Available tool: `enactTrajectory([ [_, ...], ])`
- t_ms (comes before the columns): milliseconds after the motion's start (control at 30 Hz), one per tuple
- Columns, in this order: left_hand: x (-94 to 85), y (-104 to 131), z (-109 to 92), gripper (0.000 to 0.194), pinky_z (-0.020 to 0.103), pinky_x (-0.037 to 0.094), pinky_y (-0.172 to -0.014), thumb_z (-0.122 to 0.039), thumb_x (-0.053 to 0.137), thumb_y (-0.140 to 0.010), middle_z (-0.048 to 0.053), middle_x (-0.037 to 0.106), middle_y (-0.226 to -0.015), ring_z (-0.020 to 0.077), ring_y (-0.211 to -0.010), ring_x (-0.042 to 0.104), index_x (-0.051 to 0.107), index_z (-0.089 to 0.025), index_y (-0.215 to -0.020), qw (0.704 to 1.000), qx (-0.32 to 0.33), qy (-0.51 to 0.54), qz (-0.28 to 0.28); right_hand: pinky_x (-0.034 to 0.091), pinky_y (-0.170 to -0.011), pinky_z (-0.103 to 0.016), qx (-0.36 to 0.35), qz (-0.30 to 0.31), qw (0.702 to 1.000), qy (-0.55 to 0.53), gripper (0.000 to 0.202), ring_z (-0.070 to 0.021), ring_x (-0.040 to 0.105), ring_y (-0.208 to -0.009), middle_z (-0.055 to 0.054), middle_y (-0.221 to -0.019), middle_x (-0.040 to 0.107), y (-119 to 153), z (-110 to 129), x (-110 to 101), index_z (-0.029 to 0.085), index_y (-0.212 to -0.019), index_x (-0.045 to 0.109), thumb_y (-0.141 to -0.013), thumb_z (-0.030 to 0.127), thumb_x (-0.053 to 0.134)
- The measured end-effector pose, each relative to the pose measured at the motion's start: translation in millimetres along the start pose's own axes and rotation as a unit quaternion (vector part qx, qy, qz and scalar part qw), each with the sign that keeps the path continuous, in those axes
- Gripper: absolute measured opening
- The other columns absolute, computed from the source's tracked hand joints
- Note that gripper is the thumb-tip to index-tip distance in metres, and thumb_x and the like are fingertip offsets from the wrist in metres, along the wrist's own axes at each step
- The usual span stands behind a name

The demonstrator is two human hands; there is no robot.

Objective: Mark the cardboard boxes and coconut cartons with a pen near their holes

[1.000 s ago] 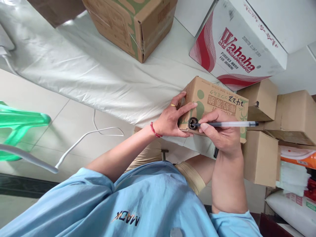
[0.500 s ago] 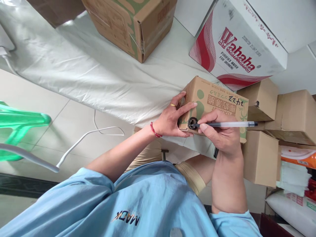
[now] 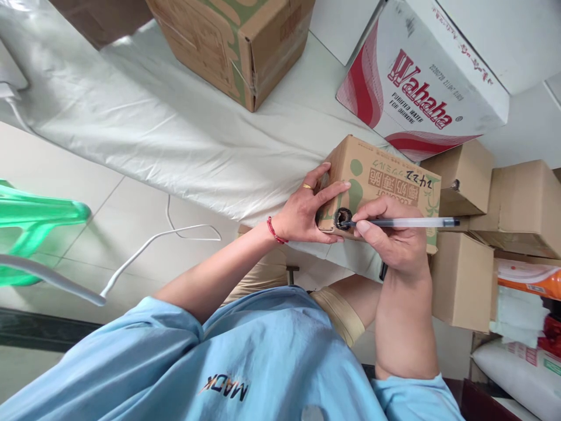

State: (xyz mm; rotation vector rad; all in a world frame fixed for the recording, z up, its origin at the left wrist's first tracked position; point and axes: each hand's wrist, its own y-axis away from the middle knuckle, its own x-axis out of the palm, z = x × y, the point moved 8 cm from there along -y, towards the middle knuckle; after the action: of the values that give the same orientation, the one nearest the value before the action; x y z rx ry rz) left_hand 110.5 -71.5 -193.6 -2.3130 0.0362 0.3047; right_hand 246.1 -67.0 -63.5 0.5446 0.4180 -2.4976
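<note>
A small brown carton (image 3: 397,169) with green print and handwritten digits rests on the cloth-covered surface. Its near left corner has a hole with a thick black ring (image 3: 342,218) around it. My left hand (image 3: 307,204), with a ring and a red bracelet, grips the carton's left end, thumb and fingers spread around the corner. In my right hand (image 3: 392,234) is a pen (image 3: 412,222), pinched near its tip and lying almost level. The tip touches the right edge of the black ring.
Behind stand a larger brown carton (image 3: 236,47) and a white and red Wahaha box (image 3: 421,88). Several plain cartons (image 3: 462,280) are stacked at the right. A green stool (image 3: 44,213) and a white cable (image 3: 144,240) lie to the left.
The pen and the fingers of my right hand have shifted very slightly to the right along the black ring. My left hand and the carton have stayed put.
</note>
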Motion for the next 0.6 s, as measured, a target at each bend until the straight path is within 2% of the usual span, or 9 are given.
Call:
enactTrajectory([
  [167, -0.6, -0.9, -1.6, 0.125, 0.067, 0.052, -0.122, -0.087, 0.086, -0.071, 0.019, 0.023, -0.174, 0.0502, -0.163, 0.032, 0.032, -0.036, -0.172, 1.0, -0.001, -0.003, 0.001, 0.037, -0.052, -0.027, -0.005, 0.007, 1.0, 0.003, 0.008, -0.0111, 0.053, -0.056, 0.004, -0.068, 0.064, -1.4, 2.0, 0.8, 0.023, -0.088, 0.075, -0.095, 0.02, 0.072],
  [300, -0.4, -2.2, -3.0, 0.123, 0.067, 0.053, -0.121, -0.084, 0.087, -0.072, 0.019, 0.026, -0.172, 0.0496, -0.162, 0.033, 0.032, -0.038, -0.172, 1.0, -0.006, -0.012, -0.002, 0.033, -0.052, -0.027, -0.011, -0.028, 0.999, 0.009, 0.013, -0.0092, 0.046, -0.054, 0.006, -0.066, 0.059, 0.4, 3.0, -3.8, 0.022, -0.082, 0.072, -0.092, 0.015, 0.068],
  [400, -0.4, -3.0, -4.2, 0.123, 0.067, 0.053, -0.121, -0.084, 0.087, -0.072, 0.018, 0.027, -0.17, 0.0493, -0.163, 0.033, 0.03, -0.04, -0.172, 1.0, -0.007, -0.019, -0.001, 0.034, -0.052, -0.026, -0.015, -0.041, 0.999, 0.008, 0.012, -0.0093, 0.047, -0.055, 0.006, -0.067, 0.06, 1.8, 3.3, -6.0, 0.022, -0.085, 0.073, -0.094, 0.017, 0.068],
  [600, -0.2, -2.8, -3.1, 0.124, 0.067, 0.053, -0.121, -0.082, 0.089, -0.071, 0.018, 0.023, -0.174, 0.0507, -0.164, 0.032, 0.029, -0.041, -0.171, 1.0, -0.018, -0.021, 0.013, 0.038, -0.054, -0.027, -0.017, 0.013, 1.0, 0.006, 0.008, -0.0106, 0.056, -0.058, 0.004, -0.07, 0.067, -1.3, 4.4, 1.2, 0.023, -0.092, 0.076, -0.098, 0.022, 0.072],
])
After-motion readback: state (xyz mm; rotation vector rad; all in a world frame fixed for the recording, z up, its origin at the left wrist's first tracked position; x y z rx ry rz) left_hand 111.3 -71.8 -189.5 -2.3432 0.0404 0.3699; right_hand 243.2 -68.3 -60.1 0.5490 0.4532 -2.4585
